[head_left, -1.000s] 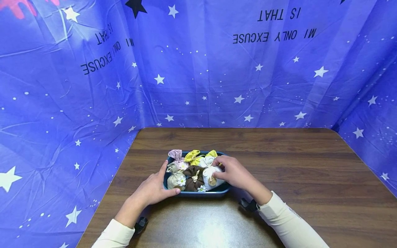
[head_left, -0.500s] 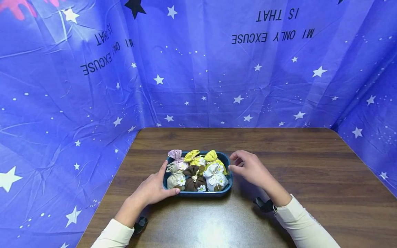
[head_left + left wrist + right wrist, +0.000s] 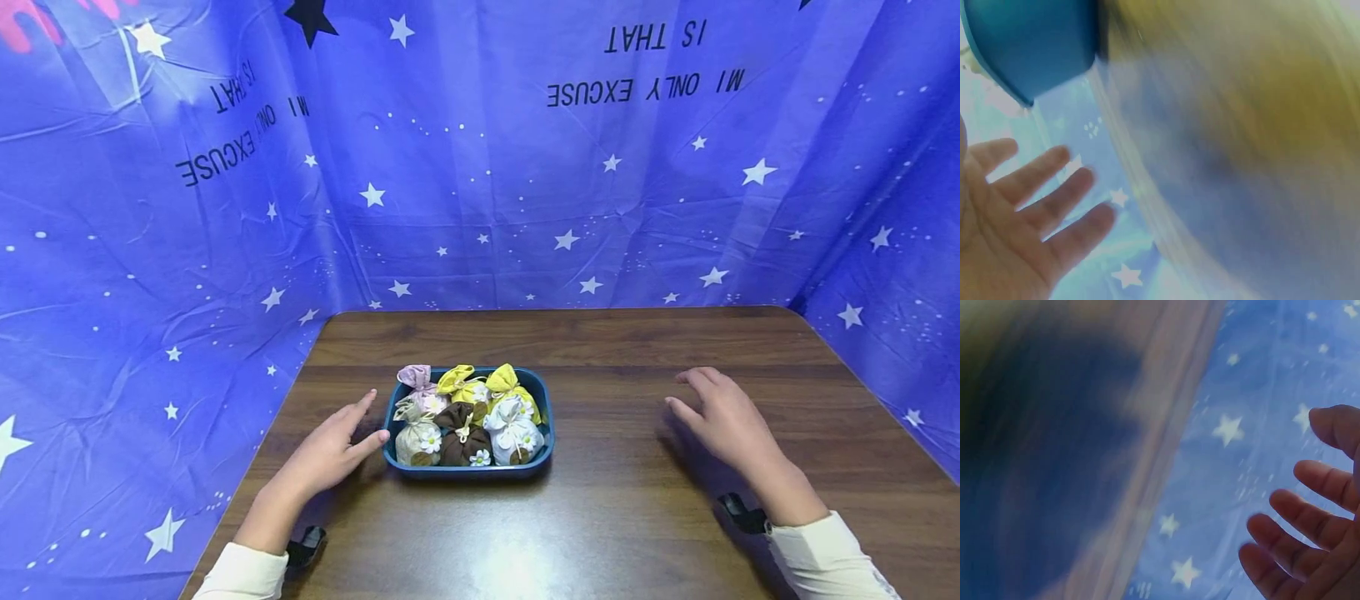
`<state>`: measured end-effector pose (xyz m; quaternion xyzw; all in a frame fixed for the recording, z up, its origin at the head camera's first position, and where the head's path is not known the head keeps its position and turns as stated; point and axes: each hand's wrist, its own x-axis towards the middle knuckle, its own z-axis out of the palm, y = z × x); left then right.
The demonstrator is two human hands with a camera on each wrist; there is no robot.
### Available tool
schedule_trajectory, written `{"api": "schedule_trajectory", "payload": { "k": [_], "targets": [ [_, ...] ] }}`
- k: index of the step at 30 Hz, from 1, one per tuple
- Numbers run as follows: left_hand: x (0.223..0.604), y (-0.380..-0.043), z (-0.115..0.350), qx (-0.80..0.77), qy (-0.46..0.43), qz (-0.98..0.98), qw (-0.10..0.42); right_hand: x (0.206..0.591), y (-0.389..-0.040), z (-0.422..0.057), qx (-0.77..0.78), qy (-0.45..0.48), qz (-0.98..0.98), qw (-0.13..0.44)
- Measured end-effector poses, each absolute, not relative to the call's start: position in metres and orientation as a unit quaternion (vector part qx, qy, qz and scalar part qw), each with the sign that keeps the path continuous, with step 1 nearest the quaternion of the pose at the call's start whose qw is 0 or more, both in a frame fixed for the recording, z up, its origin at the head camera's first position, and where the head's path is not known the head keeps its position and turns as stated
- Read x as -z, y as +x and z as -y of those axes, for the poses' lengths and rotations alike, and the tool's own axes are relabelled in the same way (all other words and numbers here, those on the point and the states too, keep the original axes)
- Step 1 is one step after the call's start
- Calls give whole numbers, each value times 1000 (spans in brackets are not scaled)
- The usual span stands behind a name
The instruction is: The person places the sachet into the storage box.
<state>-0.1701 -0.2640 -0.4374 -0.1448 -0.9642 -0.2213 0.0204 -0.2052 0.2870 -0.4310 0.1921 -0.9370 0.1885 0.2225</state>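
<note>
A dark blue tray stands on the table, filled with several small tied cloth pouches. Its front row has a beige pouch, a brown pouch and a white pouch; behind them are a lilac pouch and two yellow ones, the right yellow pouch leaning over the white one. My left hand is just left of the tray, fingers spread, holding nothing. Well to the right, my right hand hovers over the table with relaxed fingers. Both wrist views show bare palms and loose fingers.
The brown wooden table reaches back to a blue curtain with white stars, which also hangs along the left and right sides. A black wrist camera hangs under the left wrist, another camera under the right.
My right hand has let go of the white pouch, which now sits upright in the tray's front right, and moved far right. My left hand has come off the tray's left rim.
</note>
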Motion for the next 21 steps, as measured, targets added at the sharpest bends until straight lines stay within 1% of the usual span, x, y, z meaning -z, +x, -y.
{"api": "schedule_trajectory", "payload": {
  "k": [3,5,7,10,12,15,21],
  "targets": [
    [436,-170,271,179,-148,970,71,434,-201,-302,-154,171,950,209],
    [435,-170,273,152,-144,974,88,436,-198,-308,-135,151,963,177],
    [434,-170,273,127,-136,978,89,437,-196,-310,-116,131,976,133],
    [434,-169,272,101,-125,984,76,439,-192,-309,-101,114,986,64],
    [435,-167,271,89,-123,986,65,440,-190,-307,-100,112,988,39],
    [437,-165,270,83,-124,987,61,441,-187,-304,-104,113,987,35],
    [436,-163,270,85,-127,986,66,441,-186,-303,-105,117,986,54]
  ]
}}
